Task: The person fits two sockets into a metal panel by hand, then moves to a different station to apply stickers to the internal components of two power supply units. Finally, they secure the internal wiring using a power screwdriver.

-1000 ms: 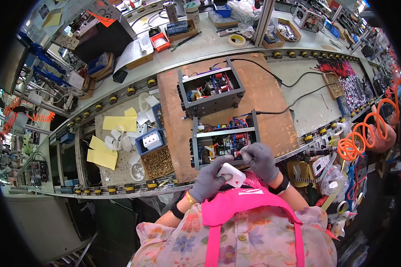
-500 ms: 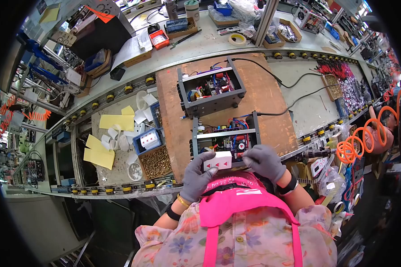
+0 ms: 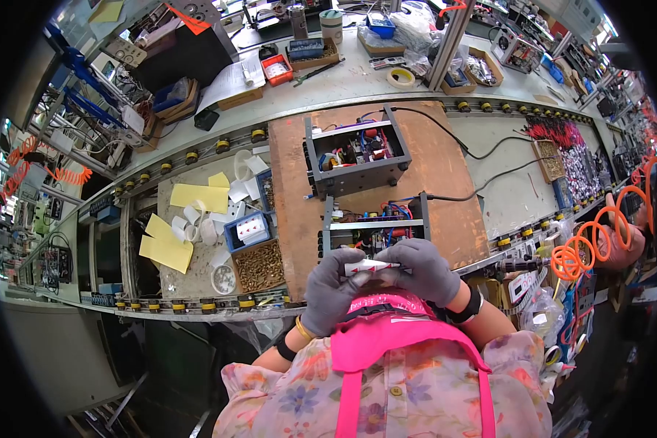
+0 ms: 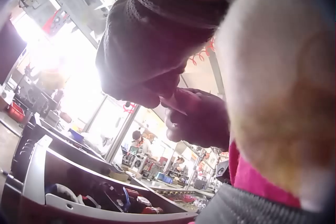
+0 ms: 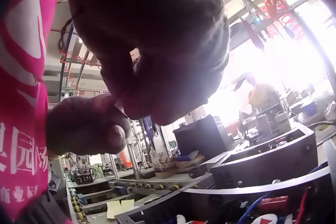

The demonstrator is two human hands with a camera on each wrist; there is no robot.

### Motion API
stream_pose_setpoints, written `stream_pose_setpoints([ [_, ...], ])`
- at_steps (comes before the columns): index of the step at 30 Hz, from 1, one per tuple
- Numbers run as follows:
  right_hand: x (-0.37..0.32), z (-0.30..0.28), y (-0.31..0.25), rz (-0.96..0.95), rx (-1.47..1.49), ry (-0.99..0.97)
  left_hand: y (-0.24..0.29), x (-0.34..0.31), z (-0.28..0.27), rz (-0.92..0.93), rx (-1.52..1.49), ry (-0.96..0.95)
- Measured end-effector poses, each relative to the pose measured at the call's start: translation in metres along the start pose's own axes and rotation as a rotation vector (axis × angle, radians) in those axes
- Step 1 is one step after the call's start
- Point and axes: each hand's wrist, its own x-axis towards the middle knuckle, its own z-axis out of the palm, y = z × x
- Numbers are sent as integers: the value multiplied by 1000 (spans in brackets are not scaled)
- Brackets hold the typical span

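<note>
Both gloved hands meet in front of the pink apron, at the near edge of the lower black housing [image 3: 376, 223]. The left hand [image 3: 328, 292] grips a small white block with red triangles [image 3: 369, 267], thumb on its near side. On the block's right end, the right hand [image 3: 425, 271] pinches with curled fingers. In the left wrist view the left hand [image 4: 152, 45] is dark and covers most of the block. The right wrist view has the right hand [image 5: 157, 45] close up, its fingertips touching the block beside the other hand.
A second open housing [image 3: 358, 157] stands behind on the brown board [image 3: 452, 197]. To the left are a blue bin of white labelled pieces [image 3: 233, 239], a box of brass screws [image 3: 259, 266] and yellow papers [image 3: 166, 244]. Coiled orange hose [image 3: 573, 252] hangs at right.
The block has tilted so its labelled face shows narrower. The right hand has moved left onto the block's end, closing the space between the hands.
</note>
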Motion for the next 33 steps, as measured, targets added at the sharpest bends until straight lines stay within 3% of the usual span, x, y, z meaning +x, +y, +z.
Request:
stream_pose_setpoints([
  [4, 4, -4, -7, 114, 151, -23, 5, -1, 3, 88, 85, 37],
  [6, 5, -4, -6, 114, 177, -17, 11, 0, 2, 162, 277, 42],
  [13, 11, -12, -7, 11, -13, 24, 10, 6, -2, 397, 547, 48],
  [25, 41, -35, -5, -195, -317, 149, 33, 37, 5, 490, 590, 143],
  [29, 53, -40, 9, -342, -531, 135, 17, 51, 4, 98, -53, 122],
  [31, 60, -39, 22, -418, -594, 92, 5, 60, 0, 47, -105, 144],
  [33, 69, -34, 44, -391, -418, 2, -8, 66, -4, 2, -143, 173],
])
